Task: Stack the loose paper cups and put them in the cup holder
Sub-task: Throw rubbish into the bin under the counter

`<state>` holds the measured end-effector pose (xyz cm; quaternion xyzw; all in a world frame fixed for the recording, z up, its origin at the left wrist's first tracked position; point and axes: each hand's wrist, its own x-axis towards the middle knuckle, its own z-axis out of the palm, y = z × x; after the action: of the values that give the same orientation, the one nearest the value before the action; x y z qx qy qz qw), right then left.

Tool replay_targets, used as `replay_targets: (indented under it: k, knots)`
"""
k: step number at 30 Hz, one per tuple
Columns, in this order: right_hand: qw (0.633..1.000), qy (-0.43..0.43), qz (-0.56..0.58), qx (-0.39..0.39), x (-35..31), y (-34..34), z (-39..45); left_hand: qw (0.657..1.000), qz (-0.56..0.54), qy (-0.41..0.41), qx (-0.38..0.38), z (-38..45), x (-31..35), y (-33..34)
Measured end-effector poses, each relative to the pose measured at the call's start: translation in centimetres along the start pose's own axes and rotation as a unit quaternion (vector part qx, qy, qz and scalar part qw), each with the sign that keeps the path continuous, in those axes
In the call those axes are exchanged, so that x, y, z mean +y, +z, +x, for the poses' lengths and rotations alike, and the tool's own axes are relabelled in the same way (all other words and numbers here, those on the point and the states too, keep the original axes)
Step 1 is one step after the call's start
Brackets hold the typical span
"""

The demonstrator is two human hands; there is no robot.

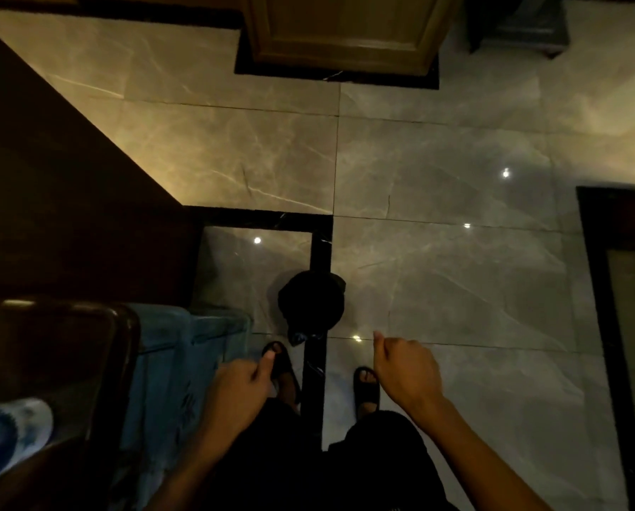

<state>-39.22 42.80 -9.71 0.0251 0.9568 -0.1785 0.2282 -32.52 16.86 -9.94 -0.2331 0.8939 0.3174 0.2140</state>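
head view: left hand (240, 381) and right hand (404, 366) loosely curled, empty, over tiled floor (437, 171). no cups visible; best look around and find them first.

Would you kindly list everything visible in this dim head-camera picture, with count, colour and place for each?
Floor tiles: many, glossy grey-beige marble look, across the middle and right.
Black floor strip: one, bordering a tile, running down the centre.
Dark round object: one, black, on the floor ahead of the feet; too dark to identify.
Wooden cabinet: one, light brown, top centre.
Dark wooden furniture: one, dark brown, left side.
Blue container: one, blue, lower left.
White and blue item: one, far lower left; unclear what it is.
Paper cups, cup holder: none identifiable.
Sandals: two, black, on the feet, bottom centre.
Left hand: one, loosely closed, empty.
Right hand: one, loosely closed, empty.
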Motion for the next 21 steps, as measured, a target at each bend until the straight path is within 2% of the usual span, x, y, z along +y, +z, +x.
replay_targets:
  k: [2, 4, 7, 10, 12, 16, 21]
  knots:
    - [0.999, 0.022, 0.014, -0.031, -0.6, 0.4, 0.0, 1.000, 0.012, -0.005, -0.017, 1.6, -1.1, -0.2]
    - [0.992, 0.053, 0.030, -0.107, -0.5, 0.6, 0.0, 0.998, -0.005, -0.026, -0.055, 2.8, -1.6, -0.1]
    - [0.963, 0.082, 0.052, -0.252, 0.3, 0.5, 0.2, 0.988, -0.028, -0.039, -0.149, 3.0, -1.9, 0.3]
    - [0.933, 0.092, 0.109, -0.330, 1.9, 0.2, 0.0, 0.985, -0.029, 0.000, -0.172, 2.3, -1.4, 0.8]
    - [0.935, 0.079, 0.084, -0.336, 3.0, -0.1, -0.2, 0.985, -0.004, 0.022, -0.171, 1.8, -0.7, 1.4]
    - [0.952, 0.048, 0.039, -0.300, 5.3, 0.8, -0.1, 0.982, -0.012, 0.053, -0.183, 2.5, 0.5, 3.1]
    - [0.957, 0.009, 0.008, -0.289, 7.9, 3.5, 1.3, 0.979, 0.055, 0.080, -0.178, 5.7, 0.7, 5.7]
